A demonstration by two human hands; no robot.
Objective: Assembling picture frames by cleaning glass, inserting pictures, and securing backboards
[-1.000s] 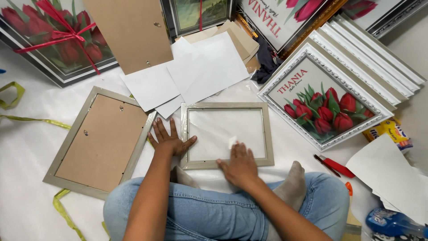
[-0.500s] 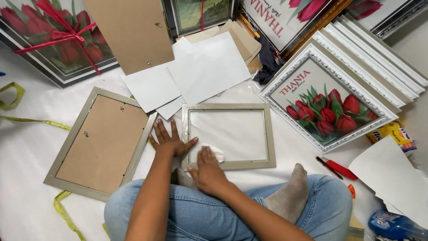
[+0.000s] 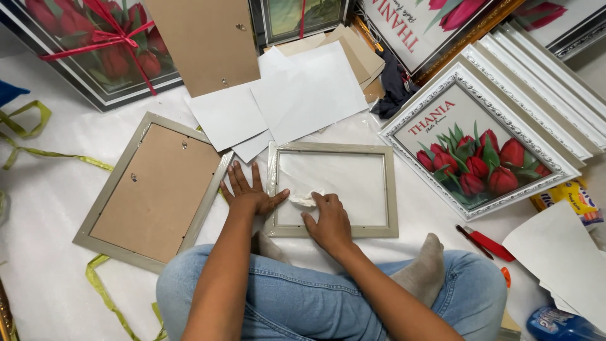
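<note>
My right hand (image 3: pixel 328 218) presses a crumpled white cloth (image 3: pixel 305 197) onto the glass of the empty silver picture frame (image 3: pixel 331 189), fingers closed down over the wad, near the pane's lower left corner. A second ago this hand and the cloth sat further along the bottom edge toward the middle; half a second ago it had begun sliding over; now it is at about 8 o'clock on the pane. So the wipe has travelled leftward across the lower strip of glass, and I judge that strip is done while the upper part is yet to be covered.

My left hand (image 3: pixel 249 192) lies flat and spread on the floor covering, thumb touching the frame's left rail, holding nothing, just bracing the frame; it has not shifted.

The frame lies flat straight ahead of my crossed legs, at 12 o'clock. At 10 o'clock a second silver frame (image 3: pixel 154 189) lies face down, its brown backing board up. White paper sheets (image 3: pixel 297 95) fan out beyond. At 2 o'clock stands a white ornate frame with a red tulip print (image 3: pixel 476 148); a red cutter (image 3: pixel 489 243) lies at 3 o'clock.
</note>
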